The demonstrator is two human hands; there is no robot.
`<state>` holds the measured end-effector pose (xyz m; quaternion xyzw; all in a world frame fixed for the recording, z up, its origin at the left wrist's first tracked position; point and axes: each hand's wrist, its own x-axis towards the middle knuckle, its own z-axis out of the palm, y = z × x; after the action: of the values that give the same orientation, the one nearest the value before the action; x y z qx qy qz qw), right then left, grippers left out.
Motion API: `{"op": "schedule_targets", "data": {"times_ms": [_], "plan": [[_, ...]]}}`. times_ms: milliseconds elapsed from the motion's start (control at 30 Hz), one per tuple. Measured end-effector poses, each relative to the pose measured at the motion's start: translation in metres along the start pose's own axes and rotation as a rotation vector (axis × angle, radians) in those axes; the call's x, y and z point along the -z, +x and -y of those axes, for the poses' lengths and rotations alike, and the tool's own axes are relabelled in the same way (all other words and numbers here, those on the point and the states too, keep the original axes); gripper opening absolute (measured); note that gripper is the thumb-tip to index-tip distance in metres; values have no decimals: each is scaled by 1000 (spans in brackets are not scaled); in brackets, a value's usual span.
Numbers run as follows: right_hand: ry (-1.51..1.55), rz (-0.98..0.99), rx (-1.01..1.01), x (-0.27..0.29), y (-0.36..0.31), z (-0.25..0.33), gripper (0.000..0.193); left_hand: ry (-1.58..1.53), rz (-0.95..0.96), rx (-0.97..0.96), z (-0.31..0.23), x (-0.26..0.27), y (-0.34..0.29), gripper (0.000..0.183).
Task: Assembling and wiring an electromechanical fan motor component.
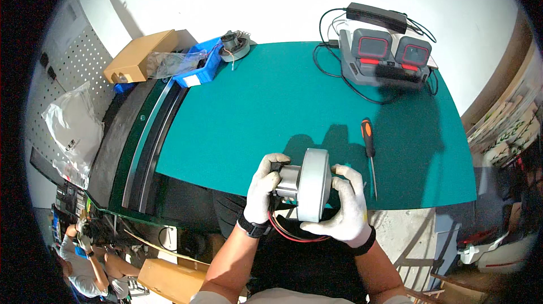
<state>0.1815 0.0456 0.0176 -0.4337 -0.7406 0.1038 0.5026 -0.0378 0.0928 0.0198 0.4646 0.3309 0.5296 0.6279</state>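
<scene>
Supporting the motor unit (313,185) with both gloved hands, we hold it to the near left of the screwdriver (369,143), over the near edge of the green bench (271,95). With the left hand (260,190), we pinch the narrow metal cylinder of the unit between the thumb and curled fingers. With the right hand (352,213), we brace the wide gray housing: the bent fingers bear on its upper side, and the thumb, spread well away from them, reaches its lower edge. The wires (288,235), red and dark among them, loop below the housing.

We note the screwdriver lying flat, orange-and-black handle pointing away from us, shaft toward the near edge. Beyond the screwdriver, we see a gray two-bay device (352,72) carrying two dark blocks (371,45) with red trim; a black power adapter (376,16) sits farther back. Far left of the screwdriver, we locate a blue bin (208,71), with a second motor unit (236,50) just beside it and a cardboard box (140,55) farther left.
</scene>
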Motion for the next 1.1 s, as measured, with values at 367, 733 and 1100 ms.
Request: {"op": "schedule_targets", "data": {"times_ms": [367, 733, 1100], "plan": [[-5, -15, 2, -3, -1, 1, 100, 39, -2, 16, -1, 2, -2, 62], [67, -58, -29, -5, -5, -1, 97, 36, -38, 12, -2, 2, -3, 61], [123, -79, -23, -3, -5, -2, 98, -107, -27, -41, 2, -2, -1, 66]]}}
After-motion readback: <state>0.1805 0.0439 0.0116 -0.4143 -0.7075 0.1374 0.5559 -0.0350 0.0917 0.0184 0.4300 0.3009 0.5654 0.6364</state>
